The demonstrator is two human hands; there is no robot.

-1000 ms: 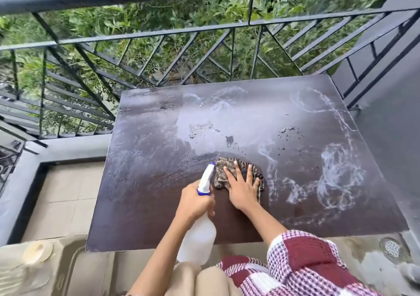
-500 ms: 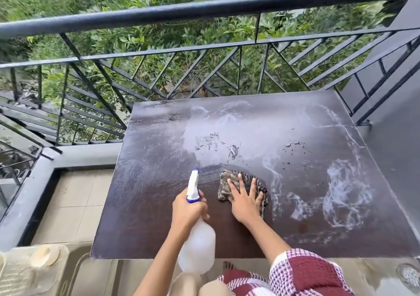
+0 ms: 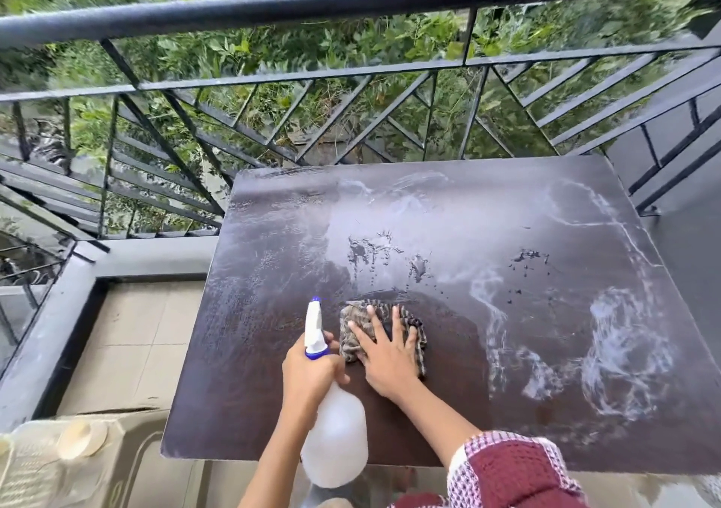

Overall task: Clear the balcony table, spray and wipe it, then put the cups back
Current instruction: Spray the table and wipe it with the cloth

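The dark brown balcony table is dusty, with whitish smears on its right half and wet spray marks near the middle. My left hand grips the neck of a white spray bottle with a blue collar, its nozzle pointing away from me over the table. My right hand presses flat, fingers spread, on a striped brown cloth lying on the near middle of the tabletop. The patch around the cloth looks darker and cleaner. No cups are in view.
A black metal railing runs along the far and right sides, with foliage behind it. A beige plastic chair stands at the lower left, over the tiled floor. A grey wall borders the table's right side.
The view has tilted up and shifted left, so the table sits lower in the frame. The bottle's nozzle has swung from tilted right to nearly straight. The right hand stays on the cloth.
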